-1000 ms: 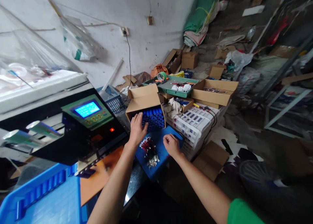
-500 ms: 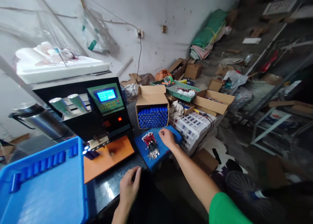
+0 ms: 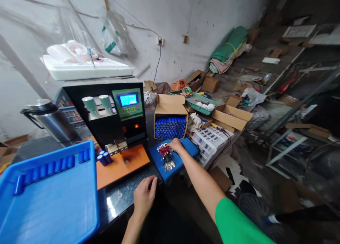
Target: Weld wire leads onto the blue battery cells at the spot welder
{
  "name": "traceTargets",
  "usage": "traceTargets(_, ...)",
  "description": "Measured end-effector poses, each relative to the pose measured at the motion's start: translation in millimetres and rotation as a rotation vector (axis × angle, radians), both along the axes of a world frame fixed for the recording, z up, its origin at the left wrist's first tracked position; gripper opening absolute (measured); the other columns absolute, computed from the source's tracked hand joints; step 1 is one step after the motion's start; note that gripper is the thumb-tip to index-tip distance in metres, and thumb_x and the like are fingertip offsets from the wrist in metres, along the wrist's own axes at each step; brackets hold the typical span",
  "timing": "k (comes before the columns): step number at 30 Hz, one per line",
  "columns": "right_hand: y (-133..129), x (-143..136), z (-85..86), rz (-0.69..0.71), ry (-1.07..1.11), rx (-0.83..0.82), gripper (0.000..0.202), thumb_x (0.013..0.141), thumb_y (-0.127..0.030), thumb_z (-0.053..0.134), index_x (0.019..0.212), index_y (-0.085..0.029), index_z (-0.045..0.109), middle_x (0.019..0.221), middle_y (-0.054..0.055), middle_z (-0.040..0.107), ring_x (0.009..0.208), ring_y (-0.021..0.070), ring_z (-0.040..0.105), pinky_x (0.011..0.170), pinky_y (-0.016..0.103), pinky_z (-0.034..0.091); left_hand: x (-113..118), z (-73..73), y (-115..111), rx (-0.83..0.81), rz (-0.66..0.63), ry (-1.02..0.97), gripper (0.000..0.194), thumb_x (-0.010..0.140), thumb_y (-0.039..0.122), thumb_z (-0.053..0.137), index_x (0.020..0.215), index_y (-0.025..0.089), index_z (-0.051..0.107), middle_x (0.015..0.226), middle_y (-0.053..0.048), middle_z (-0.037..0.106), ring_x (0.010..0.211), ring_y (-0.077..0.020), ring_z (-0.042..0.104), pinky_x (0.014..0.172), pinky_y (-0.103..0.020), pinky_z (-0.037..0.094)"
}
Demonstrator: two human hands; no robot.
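Note:
On a blue pad lies a fanned pile of red and black wire leads [image 3: 166,158] with white plugs at one end and bare tips at the other. My right hand [image 3: 175,145] is at the pile's right edge, its fingers closed against the plug ends; the fingertips are partly hidden. Lower down, my left hand [image 3: 145,194] rests near the dark tabletop's edge with fingers curled in and nothing visible in them. A few blue battery cells [image 3: 104,158] stand upright on the orange plate [image 3: 132,166] of a black spot welder [image 3: 130,123].
A blue tray [image 3: 53,208] with a row of blue cells lies at left. Behind the pad [image 3: 186,153] stands an open carton [image 3: 171,109] full of blue cells. A white plastic crate [image 3: 203,144], green tray [image 3: 202,107] and steel jug [image 3: 53,121] stand around.
My right hand has moved left from beside the wire leads to touch them. My left hand stays curled near the table edge. The view has turned slightly left.

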State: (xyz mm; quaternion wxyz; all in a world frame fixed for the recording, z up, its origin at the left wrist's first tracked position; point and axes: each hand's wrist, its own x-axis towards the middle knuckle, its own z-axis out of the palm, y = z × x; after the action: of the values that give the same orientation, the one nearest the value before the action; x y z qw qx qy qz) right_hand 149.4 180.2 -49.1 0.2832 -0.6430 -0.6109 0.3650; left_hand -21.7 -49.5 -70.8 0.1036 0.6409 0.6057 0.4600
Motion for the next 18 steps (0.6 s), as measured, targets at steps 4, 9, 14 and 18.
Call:
traceTargets(4, -12, 8, 1.4, 0.012, 0.154, 0.057, 0.031, 0.074, -0.032, 0.064, 0.05, -0.019, 0.052, 0.037, -0.006, 0.041, 0.039, 0.0096, 0.041, 0.046, 0.022, 0.031, 0, 1.6, 0, -0.026, -0.011, -0.031, 0.033, 0.092, 0.05, 0.053, 0.089, 0.024, 0.073, 0.085, -0.003, 0.075, 0.077, -0.0189, 0.072, 0.067, -0.027, 0.055)
traceTargets(9, -21, 20, 17.1, -0.028, 0.34, 0.203, 0.032, 0.081, -0.049, 0.056, 0.073, -0.018, 0.06, 0.051, -0.005, 0.05, 0.046, 0.0113, 0.045, 0.047, 0.022, 0.035, 0, 5.3, 0, -0.087, -0.026, -0.144, 0.035, 0.09, 0.052, 0.055, 0.088, 0.023, 0.073, 0.086, -0.004, 0.076, 0.077, -0.0193, 0.071, 0.06, -0.025, 0.054)
traceTargets(14, -28, 23, 44.9, -0.09, 0.53, 0.494, 0.037, 0.081, -0.056, 0.06, 0.08, -0.019, 0.061, 0.06, -0.002, 0.054, 0.058, 0.0145, 0.051, 0.054, 0.024, 0.041, -2, 7.4, 1, -0.123, -0.024, -0.238, 0.037, 0.087, 0.055, 0.058, 0.089, 0.022, 0.074, 0.086, -0.004, 0.076, 0.078, -0.0203, 0.072, 0.066, -0.027, 0.056)
traceTargets(18, -44, 15, 68.1, -0.138, 0.584, 0.609, 0.034, 0.083, -0.052, 0.058, 0.077, -0.019, 0.059, 0.062, -0.002, 0.053, 0.062, 0.0148, 0.051, 0.059, 0.025, 0.042, -1, 16.7, 1, -0.033, 0.043, -0.303, 0.035, 0.087, 0.051, 0.06, 0.097, 0.02, 0.073, 0.091, -0.005, 0.076, 0.083, -0.0209, 0.072, 0.076, -0.031, 0.057)
